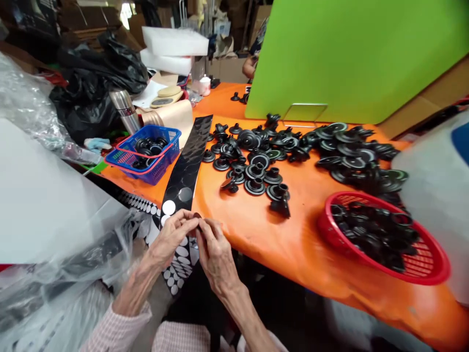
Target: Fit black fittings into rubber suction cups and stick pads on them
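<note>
Over the table's front edge, my left hand (169,240) and my right hand (217,256) meet fingertip to fingertip. Both are closed in a pinch around a small dark piece (197,215); only its rounded brownish top shows and the fingers hide the rest. Just behind them lies a long black strip (188,159) with round marks. Near my left fingers it carries a white round disc (168,208), and the strip hangs down over the edge. To the right stand several black stepped round plastic parts (255,185), some with a short neck upward.
A blue basket (156,168) with black parts sits at left, near a steel flask (124,108). At right, a red basket (428,274) holds more black parts. A green board (348,58) stands behind the pile on the orange table (234,220). Another person's arm (249,67) shows behind it.
</note>
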Demonstrator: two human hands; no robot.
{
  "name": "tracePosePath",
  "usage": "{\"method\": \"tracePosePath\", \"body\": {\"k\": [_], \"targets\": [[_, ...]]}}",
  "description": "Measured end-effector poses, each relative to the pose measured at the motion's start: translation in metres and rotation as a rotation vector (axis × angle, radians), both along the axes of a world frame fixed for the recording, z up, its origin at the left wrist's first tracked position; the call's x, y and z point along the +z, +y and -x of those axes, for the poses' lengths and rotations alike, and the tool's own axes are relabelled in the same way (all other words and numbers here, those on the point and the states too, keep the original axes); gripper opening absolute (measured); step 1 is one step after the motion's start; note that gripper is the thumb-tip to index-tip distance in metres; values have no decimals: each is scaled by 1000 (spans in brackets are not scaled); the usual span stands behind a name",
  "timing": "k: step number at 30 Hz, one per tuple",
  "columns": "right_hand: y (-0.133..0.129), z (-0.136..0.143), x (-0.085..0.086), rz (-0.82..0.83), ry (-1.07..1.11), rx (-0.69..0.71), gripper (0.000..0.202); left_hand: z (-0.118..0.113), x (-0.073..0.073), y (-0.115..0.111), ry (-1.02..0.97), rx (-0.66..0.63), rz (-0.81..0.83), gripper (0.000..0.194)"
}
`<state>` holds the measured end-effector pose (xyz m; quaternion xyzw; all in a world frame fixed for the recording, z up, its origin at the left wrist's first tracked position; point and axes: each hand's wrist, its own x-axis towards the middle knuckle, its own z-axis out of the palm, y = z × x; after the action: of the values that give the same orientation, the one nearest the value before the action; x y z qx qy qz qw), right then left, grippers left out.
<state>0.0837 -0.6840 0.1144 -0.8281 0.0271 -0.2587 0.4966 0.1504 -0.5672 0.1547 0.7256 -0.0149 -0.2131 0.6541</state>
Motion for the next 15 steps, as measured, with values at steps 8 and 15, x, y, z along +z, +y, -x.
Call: {"method": "tracePosePath", "body": {"k": [8,15], "targets": [[-66,21,6,-679,110,-408,29,-7,15,-94,-375,-261,-352,30],[-100,61,10,-610,199,-368,29,-44,-13,-195,-850,-281,-728,30]]}}
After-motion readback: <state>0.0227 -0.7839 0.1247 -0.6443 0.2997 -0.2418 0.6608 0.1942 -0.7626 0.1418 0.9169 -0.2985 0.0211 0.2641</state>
